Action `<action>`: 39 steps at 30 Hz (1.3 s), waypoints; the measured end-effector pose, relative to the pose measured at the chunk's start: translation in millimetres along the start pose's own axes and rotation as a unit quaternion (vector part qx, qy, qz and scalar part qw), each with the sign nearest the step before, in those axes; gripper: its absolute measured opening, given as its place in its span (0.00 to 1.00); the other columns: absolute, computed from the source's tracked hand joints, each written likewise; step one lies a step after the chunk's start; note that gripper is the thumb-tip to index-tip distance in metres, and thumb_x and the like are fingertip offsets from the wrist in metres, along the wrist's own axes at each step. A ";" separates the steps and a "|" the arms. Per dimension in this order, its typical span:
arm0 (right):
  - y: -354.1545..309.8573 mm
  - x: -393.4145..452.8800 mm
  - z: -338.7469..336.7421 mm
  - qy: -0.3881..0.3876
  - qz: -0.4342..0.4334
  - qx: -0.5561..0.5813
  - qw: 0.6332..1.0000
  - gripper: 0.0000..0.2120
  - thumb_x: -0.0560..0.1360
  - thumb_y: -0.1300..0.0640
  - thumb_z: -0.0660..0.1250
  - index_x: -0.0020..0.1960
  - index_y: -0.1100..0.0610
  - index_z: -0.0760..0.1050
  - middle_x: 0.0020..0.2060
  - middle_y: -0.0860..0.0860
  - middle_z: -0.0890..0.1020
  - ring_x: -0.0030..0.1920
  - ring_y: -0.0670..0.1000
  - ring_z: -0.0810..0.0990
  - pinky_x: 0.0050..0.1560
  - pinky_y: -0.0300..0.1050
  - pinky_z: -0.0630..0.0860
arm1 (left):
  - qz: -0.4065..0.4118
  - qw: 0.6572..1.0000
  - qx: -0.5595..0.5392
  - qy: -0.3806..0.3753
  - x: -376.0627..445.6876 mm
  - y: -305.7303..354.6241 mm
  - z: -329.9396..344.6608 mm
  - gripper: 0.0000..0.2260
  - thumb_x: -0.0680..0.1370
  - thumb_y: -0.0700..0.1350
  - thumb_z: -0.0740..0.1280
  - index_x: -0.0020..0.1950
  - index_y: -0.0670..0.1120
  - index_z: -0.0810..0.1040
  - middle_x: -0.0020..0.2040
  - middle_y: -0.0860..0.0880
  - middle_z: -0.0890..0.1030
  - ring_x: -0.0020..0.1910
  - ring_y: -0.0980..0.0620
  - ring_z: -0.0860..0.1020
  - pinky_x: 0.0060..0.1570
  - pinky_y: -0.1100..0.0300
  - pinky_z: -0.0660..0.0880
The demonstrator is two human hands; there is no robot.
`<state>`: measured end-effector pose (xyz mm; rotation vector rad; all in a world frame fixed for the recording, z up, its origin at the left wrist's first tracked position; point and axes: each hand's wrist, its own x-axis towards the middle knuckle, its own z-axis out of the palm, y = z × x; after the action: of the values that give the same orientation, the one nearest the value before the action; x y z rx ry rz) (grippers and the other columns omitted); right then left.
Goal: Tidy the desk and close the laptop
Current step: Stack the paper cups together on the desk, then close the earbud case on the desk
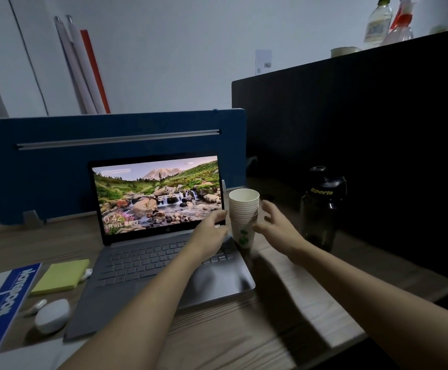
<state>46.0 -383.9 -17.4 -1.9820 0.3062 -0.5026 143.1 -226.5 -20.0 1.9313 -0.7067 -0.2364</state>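
While both hands flank the stack of white paper cups with green dots [243,214], their fingers are spread and loose, grasping nothing. At the stack's nine o'clock, the left hand [210,232] is just beside it, over the keyboard of the open grey laptop [161,236], whose screen shows a landscape. At three o'clock hovers the right hand [276,222]. Further toward three stands a dark translucent sports bottle [321,206] on the pale wooden desk [244,337]. A yellow-green sticky-note pad [61,276] lies at the laptop's nine o'clock.
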 end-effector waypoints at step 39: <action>-73.9 -81.3 276.5 -0.155 -0.312 -0.313 0.884 0.14 0.77 0.47 0.61 0.63 0.44 0.73 0.64 0.44 0.77 0.72 0.52 0.62 0.69 0.64 0.51 | -0.047 0.956 0.256 0.133 -224.1 -156.0 -229.4 0.21 0.74 0.55 0.70 0.66 0.61 0.70 0.60 0.52 0.72 0.58 0.53 0.75 0.62 0.51 0.73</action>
<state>105.3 -98.3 -76.2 -2.7597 -0.4551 -0.5073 124.6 124.0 -83.1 2.4340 -0.5282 0.1686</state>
